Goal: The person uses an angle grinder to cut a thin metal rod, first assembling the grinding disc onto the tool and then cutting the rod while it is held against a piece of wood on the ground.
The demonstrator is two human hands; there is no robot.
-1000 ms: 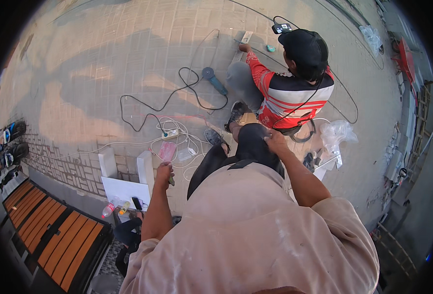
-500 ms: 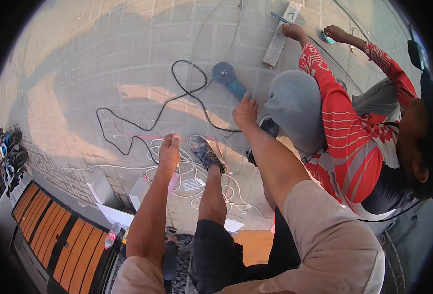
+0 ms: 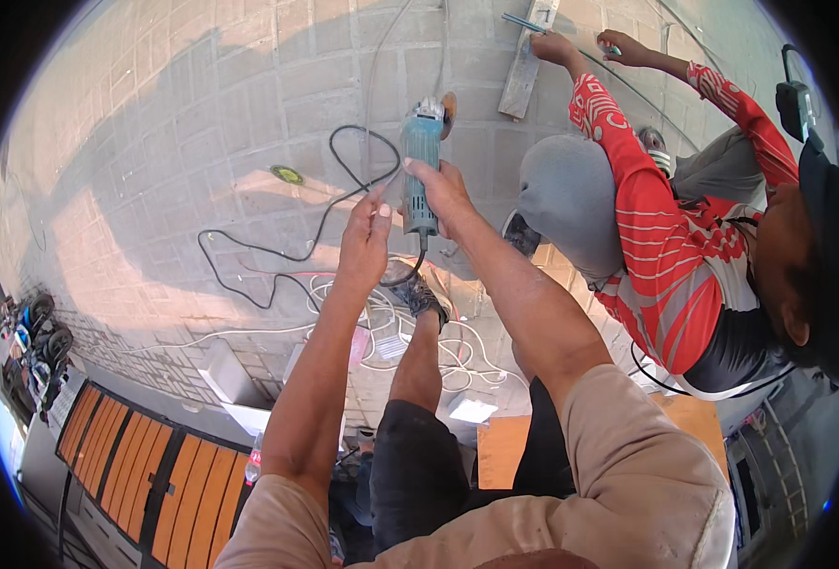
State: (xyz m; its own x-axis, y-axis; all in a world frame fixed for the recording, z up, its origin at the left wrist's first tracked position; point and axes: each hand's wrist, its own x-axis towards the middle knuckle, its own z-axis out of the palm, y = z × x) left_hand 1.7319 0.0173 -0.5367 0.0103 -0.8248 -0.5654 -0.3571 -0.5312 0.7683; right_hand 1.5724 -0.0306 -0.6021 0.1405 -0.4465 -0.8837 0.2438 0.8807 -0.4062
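Observation:
My right hand (image 3: 438, 194) grips the teal body of an angle grinder (image 3: 422, 152), which points away from me. Its brownish disc (image 3: 449, 114) shows nearly edge-on at the far end. A black cord (image 3: 424, 254) leaves the grinder's near end. Close beside the grinder's left side is my left hand (image 3: 364, 245), fingers drawn together with the thumb; whatever they pinch, if anything, is too small to make out. Left of both hands, a small green-and-yellow oval piece (image 3: 287, 174) appears over the paving; whether it lies flat I cannot tell.
At right, a crouching person in a red patterned sleeve (image 3: 642, 204) holds a thin rod (image 3: 618, 71) by a wooden plank (image 3: 530, 66); the other hand has a small teal item. White cable coils (image 3: 457, 346) lie near my foot. An orange-slatted gate (image 3: 192, 484) stands lower left.
My right hand has raised and turned the grinder, bringing its disc from face-on to edge-on. My left hand has moved up and right beside it. The green-and-yellow oval piece has appeared.

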